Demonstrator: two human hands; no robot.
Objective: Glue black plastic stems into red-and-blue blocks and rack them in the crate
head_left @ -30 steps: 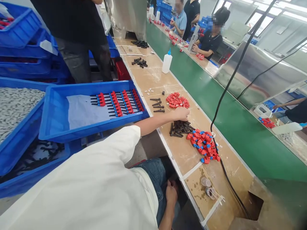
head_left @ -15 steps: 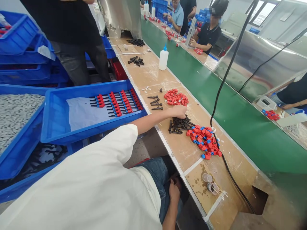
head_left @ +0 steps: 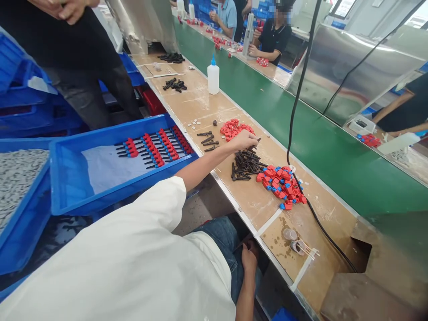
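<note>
My left hand (head_left: 245,140) is closed just above a pile of black plastic rod-shaped parts (head_left: 245,165) on the bench, and a dark tip of one such part pokes out past its fingers. Behind it lies a heap of small red plastic pieces (head_left: 230,128). Several black rods (head_left: 207,139) lie in a row on the near side. To the right of the black pile is a heap of red-and-blue pieces (head_left: 281,183). My right hand (head_left: 249,255) rests low at my lap, its fingers curled in shadow; what they hold, if anything, is hidden.
A blue tray (head_left: 70,207) at left holds rows of red, blue and black assemblies on white paper. A white bottle (head_left: 213,79) stands on the bench beside a green belt (head_left: 247,98). A black cable (head_left: 296,107) crosses the bench near small cups (head_left: 290,234). Other people stand nearby.
My left hand has lifted slightly from the black pile, and a dark rod tip now shows at its fingers. My right hand stays at my lap. The view has shifted a little.
</note>
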